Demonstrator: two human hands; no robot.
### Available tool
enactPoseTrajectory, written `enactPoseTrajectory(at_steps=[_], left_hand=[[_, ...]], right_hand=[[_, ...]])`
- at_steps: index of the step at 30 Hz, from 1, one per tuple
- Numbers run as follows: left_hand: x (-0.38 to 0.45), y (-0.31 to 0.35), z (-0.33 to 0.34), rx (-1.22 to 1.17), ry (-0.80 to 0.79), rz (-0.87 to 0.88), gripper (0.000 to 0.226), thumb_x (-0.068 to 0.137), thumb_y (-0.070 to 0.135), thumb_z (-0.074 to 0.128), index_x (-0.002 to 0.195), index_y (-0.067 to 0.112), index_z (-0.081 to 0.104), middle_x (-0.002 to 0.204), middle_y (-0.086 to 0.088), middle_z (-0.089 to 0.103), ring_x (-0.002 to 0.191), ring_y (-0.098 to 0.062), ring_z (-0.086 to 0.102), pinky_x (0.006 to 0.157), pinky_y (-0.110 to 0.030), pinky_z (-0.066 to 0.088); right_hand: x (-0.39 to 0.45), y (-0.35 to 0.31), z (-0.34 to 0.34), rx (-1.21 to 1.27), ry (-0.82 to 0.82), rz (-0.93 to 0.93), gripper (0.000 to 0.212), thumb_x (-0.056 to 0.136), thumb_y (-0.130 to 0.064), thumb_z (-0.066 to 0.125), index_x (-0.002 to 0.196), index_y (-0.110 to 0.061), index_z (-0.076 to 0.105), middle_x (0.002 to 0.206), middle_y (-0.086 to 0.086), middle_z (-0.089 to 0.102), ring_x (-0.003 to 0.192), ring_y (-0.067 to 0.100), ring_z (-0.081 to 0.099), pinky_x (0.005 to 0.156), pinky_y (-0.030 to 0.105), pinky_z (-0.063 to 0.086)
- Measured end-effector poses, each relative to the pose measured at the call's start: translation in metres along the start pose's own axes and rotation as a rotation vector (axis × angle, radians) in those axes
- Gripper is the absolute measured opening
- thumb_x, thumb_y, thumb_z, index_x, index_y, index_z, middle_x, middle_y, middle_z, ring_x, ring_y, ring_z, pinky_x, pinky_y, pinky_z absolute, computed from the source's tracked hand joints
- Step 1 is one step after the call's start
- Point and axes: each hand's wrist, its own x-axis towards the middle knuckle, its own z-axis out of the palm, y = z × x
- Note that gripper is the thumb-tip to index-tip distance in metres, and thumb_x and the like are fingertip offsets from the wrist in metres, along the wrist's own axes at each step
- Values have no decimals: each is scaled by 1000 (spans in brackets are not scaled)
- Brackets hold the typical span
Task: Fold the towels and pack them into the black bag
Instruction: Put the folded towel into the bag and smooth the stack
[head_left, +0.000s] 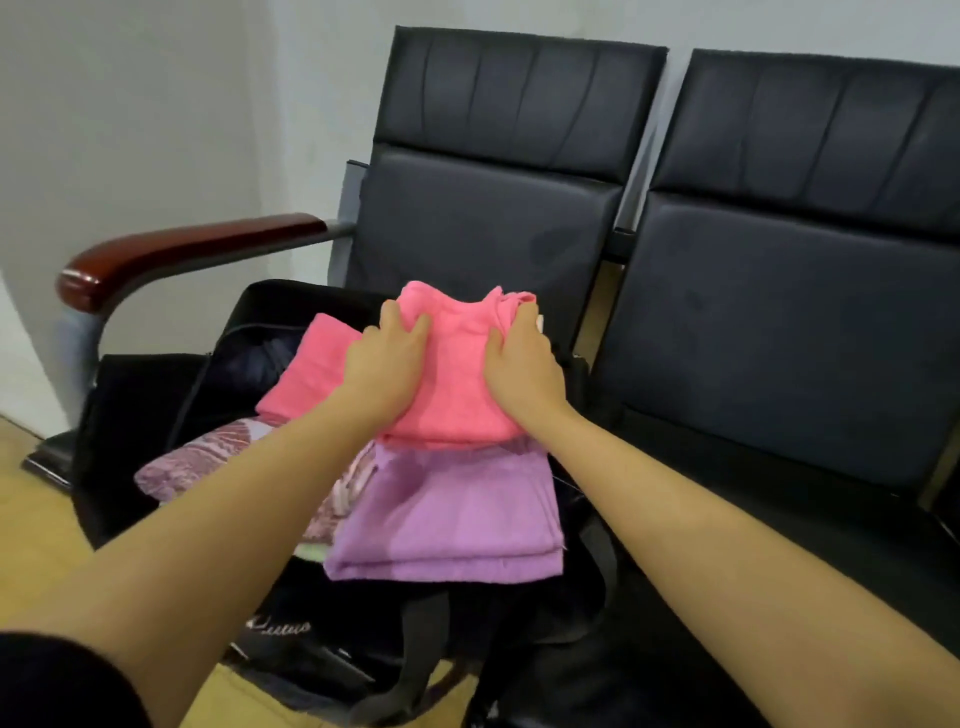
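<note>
Both hands on pink towel (457, 364) atop open black bag (156, 395): left hand (387, 358) and right hand (522, 364), fingers curled into cloth, each grip bunching it, likely to tuck it in. Purple towel (447, 514) just nearer than pink. Bag interior mostly hidden; fingertips buried in folds.
</note>
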Motion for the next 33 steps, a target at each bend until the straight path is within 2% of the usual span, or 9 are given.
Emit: enactPoseTrajectory(at_steps=[9,13,16,19,21,23,26,30,33], left_hand=[[41,-104,38,227,129,-56,30,92,9,45,122,10,52,112,-22,45,90,-39,52,64,-41,34],[45,-119,70,282,99,-2,35,86,7,43,115,2,61,128,-27,47,104,-44,50,82,-45,42],[45,-120,95,111,34,126,43,84,12,36,110,-5,65,122,-31,56,105,-48,56,84,-52,49],[48,-123,116,-22,27,79,46,96,15,33,139,4,44,147,-24,35,136,-43,32,112,-50,23],[51,-128,125,29,-4,15,49,102,22,29,150,14,24,157,-14,14,145,-35,10,117,-44,5],[53,-130,127,30,-47,-11,53,102,27,28,152,18,13,159,-10,5,146,-31,-1,117,-40,-3],[54,-130,123,58,-147,-27,56,102,30,24,152,21,3,160,-6,-5,147,-27,-7,118,-40,-5],[52,-121,110,42,-213,-82,53,102,29,21,152,22,5,160,-2,-3,147,-25,-4,118,-43,0],[47,-104,96,-54,-137,-88,50,99,23,31,148,14,26,157,-9,21,142,-28,21,114,-42,16]], right_hand=[[43,-42,106,170,-151,-14,50,95,-11,43,140,0,23,139,16,44,122,35,49,86,36,39],[47,-27,150,-249,-152,23,51,93,-22,51,135,-7,28,136,12,40,124,32,42,97,39,34],[46,-12,166,-398,-46,-105,58,90,-22,54,142,-15,29,135,7,40,114,28,45,91,37,34],[49,-1,170,-427,109,-389,52,74,-14,51,126,-21,57,125,4,57,97,27,58,80,35,33],[51,2,170,-535,22,-524,45,72,-17,47,113,-23,67,125,0,61,106,25,60,85,38,29],[51,7,172,-643,-128,-539,43,85,-22,42,123,-24,62,141,-1,50,132,22,43,101,46,18],[53,9,171,-654,-378,-383,49,101,-35,24,149,-24,27,160,-3,11,147,18,-1,113,52,-6],[53,6,162,-589,-433,-313,50,101,-38,23,150,-25,24,161,-4,4,147,15,-6,114,51,-2],[51,6,151,-462,-368,-304,46,100,-34,32,144,-23,35,160,-2,13,146,14,7,113,45,11]])
